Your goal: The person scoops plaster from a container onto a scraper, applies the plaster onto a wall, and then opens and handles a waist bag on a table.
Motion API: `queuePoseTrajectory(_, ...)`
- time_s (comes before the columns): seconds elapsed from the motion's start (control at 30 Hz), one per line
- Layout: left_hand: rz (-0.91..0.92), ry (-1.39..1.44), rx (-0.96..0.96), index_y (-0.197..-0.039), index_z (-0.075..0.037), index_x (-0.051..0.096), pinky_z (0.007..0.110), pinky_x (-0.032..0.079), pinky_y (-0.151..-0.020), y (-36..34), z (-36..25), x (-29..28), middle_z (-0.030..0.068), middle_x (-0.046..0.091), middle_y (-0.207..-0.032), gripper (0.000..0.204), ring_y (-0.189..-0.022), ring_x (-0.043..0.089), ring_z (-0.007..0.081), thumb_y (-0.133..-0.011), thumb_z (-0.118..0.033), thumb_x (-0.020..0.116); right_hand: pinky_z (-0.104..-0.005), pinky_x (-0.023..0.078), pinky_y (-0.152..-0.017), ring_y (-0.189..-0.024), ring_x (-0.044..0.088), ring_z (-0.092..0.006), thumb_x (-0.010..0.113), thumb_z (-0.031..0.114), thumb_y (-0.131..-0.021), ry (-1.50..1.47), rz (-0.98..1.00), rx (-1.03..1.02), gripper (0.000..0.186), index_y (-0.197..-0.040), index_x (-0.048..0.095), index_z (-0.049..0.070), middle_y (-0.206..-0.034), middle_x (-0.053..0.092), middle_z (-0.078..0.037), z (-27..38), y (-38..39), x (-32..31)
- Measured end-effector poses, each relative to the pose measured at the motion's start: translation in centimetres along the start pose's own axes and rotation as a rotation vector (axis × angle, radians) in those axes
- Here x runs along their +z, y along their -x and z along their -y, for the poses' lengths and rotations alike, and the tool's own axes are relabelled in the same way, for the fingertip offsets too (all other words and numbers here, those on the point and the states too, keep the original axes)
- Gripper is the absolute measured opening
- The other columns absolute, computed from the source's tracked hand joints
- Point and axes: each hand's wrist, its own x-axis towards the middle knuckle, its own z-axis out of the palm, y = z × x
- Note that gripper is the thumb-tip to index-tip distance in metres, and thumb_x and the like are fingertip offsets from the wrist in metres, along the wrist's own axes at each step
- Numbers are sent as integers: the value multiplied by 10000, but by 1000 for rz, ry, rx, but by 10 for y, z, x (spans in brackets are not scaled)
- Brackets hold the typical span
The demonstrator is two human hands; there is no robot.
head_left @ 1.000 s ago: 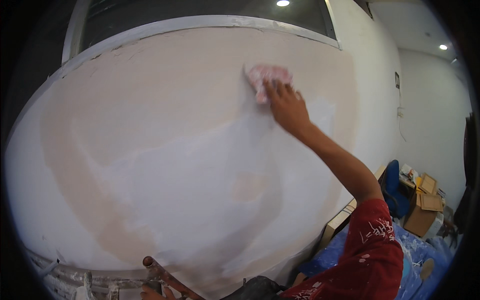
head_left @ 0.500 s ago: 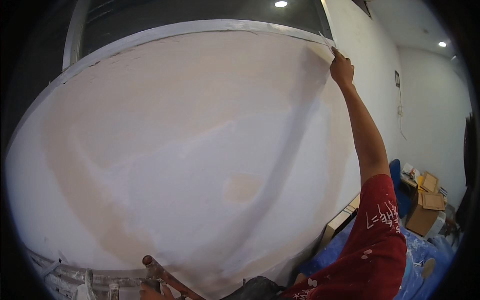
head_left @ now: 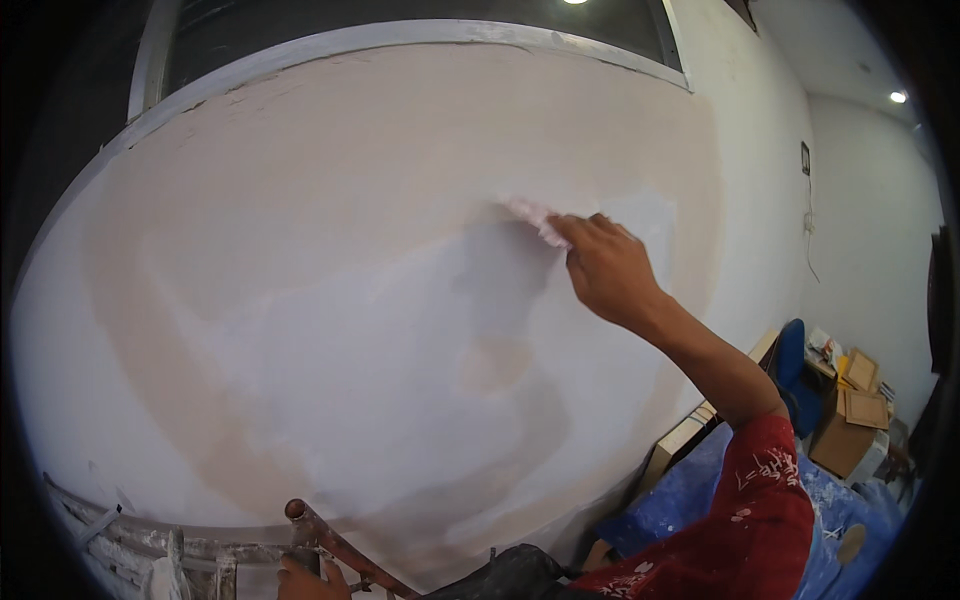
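Note:
My right hand [head_left: 610, 265] is raised in front of the wall with its fingers closed on a crumpled pale pink sheet [head_left: 540, 219], pressed to the surface; its exact kind is unclear. The wall [head_left: 400, 360] is white with broad beige patches, and my arm's shadow falls below the hand. At the lower edge, my left hand [head_left: 305, 582] is partly cut off, its fingers wrapped round a stained metal scaffold pipe [head_left: 307, 560]. Beside it a rusty slanting tube [head_left: 345, 545] with an open round end rises toward the wall.
A dark window with a pale frame [head_left: 420, 32] runs above the wall. Spattered scaffold rails [head_left: 150, 540] stand lower left. On the right are blue plastic sheeting [head_left: 665, 490], a blue chair [head_left: 790, 360], cardboard boxes [head_left: 843, 438] and a wooden ledge [head_left: 680, 440].
My right hand has come down and left from the window's right corner to the middle of the wall with the pink sheet. My left hand remains at the pipe.

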Motion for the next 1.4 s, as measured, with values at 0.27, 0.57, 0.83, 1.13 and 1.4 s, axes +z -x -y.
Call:
queuePoseTrajectory(0.27, -9, -30, 76, -995, -31, 629, 473, 520, -658, -4, 1, 7, 184, 669, -857, 501, -762, 664, 366, -874, -511, 548, -460, 460, -853, -1043, 583, -308, 516, 40, -848, 461, -535, 2, 458, -1297, 538, 128, -1160, 630, -85, -106, -105, -2)
queuePoseTrajectory(0.57, -27, -105, 53, -982, -33, 626, 465, 525, -622, -1, 8, 12, 176, 669, -841, 502, -738, 669, 355, -873, -516, 545, -412, 479, -862, -1014, 603, -299, 592, 41, -788, 83, -149, -220, 429, -1215, 593, 80, -1152, 643, -105, 5, 0, 16)
queuePoseTrajectory(0.83, 35, -130, 33, -984, -29, 631, 477, 530, -667, -5, -7, 8, 193, 676, -883, 537, -776, 673, 370, -887, -542, 509, -526, 505, -809, -927, 662, -373, 451, 146, -904, 534, -281, 570, 437, -1320, 556, 229, -1039, 692, -163, -323, -46, -39)
queuePoseTrajectory(1.13, 24, -144, 56, -1099, -15, 615, 492, 525, -696, -6, 0, 11, 211, 670, -912, 596, -811, 668, 388, -905, -561, 477, -514, 482, -868, -990, 651, -371, 450, 161, -891, 437, -176, 669, 453, -1323, 565, 228, -1063, 690, -165, -335, -67, -18)
queuePoseTrajectory(1.4, 123, -119, -23, -1202, -50, 586, 506, 517, -766, -6, -1, 9, 217, 674, -1010, 623, -874, 666, 398, -900, -582, 470, -497, 505, -774, -857, 615, -414, 512, 138, -904, 92, 114, 219, 317, -1205, 607, 107, -941, 635, -230, -101, 45, 8)
